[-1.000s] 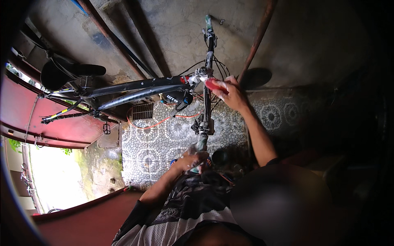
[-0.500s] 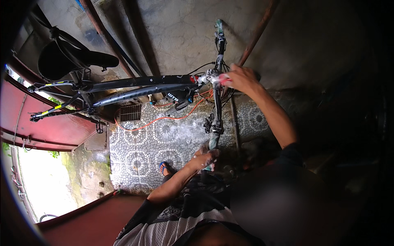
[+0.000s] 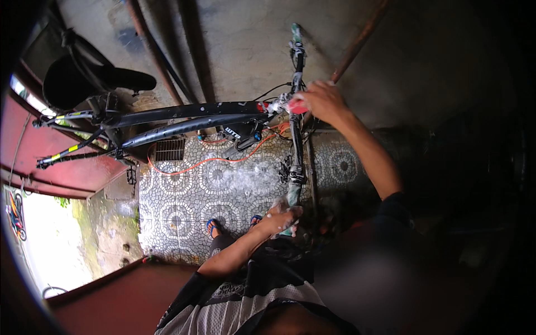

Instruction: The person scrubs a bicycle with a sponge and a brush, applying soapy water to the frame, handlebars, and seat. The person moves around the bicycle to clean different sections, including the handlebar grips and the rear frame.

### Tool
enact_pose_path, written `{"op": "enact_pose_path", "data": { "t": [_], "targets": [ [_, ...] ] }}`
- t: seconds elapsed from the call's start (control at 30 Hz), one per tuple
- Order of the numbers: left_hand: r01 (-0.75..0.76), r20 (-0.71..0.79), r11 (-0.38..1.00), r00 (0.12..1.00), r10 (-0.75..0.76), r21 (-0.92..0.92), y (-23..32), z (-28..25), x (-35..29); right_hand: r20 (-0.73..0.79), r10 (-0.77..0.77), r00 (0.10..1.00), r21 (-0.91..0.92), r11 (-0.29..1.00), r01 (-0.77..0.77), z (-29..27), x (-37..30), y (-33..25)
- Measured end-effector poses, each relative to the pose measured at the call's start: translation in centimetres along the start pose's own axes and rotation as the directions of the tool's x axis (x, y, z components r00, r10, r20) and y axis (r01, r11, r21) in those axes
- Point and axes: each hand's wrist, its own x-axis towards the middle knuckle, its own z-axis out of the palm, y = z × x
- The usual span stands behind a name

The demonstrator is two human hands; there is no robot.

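Observation:
A black bicycle frame (image 3: 190,111) stretches across the left and middle of the view, with white suds on the stem and along the handlebar (image 3: 297,146). My left hand (image 3: 281,219), wet with foam, is wrapped round the green handlebar grip (image 3: 293,194) at the near end. At the stem, my right hand (image 3: 325,103) presses a red sponge (image 3: 298,106) against the foamy middle of the bar. The far grip (image 3: 296,32) is also green and points toward the wall.
Patterned floor tiles (image 3: 177,198) lie below, wet with suds in the middle. An orange hose (image 3: 209,162) curls past a drain grate (image 3: 170,149). The black saddle (image 3: 120,78) is at the upper left. Rusty pipes (image 3: 149,44) lean on the grey wall; red gate panels (image 3: 67,173) stand left.
My right hand has shifted slightly on the stem, and more of the red sponge shows. My left hand keeps its hold on the grip. The view has moved a little, showing both feet.

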Motion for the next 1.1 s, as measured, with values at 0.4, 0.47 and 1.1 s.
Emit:
{"op": "enact_pose_path", "data": {
  "t": [0.4,0.47,1.1],
  "targets": [
    [-0.063,-0.187,0.940,0.982,-0.001,-0.336,4.3,1.1,-2.2,0.307,0.161,0.938,-0.055,0.987,-0.151,0.7,9.1,-1.8],
    [-0.047,-0.191,0.953,0.981,-0.012,-0.301,4.1,1.1,-1.9,0.387,0.136,0.912,0.031,0.987,-0.160,1.3,9.6,-1.1],
    [-0.076,-0.157,0.946,0.987,0.027,-0.315,2.3,1.3,-0.4,0.336,-0.145,0.931,-0.347,0.899,0.266,7.0,4.0,-9.7]
  ]
}}
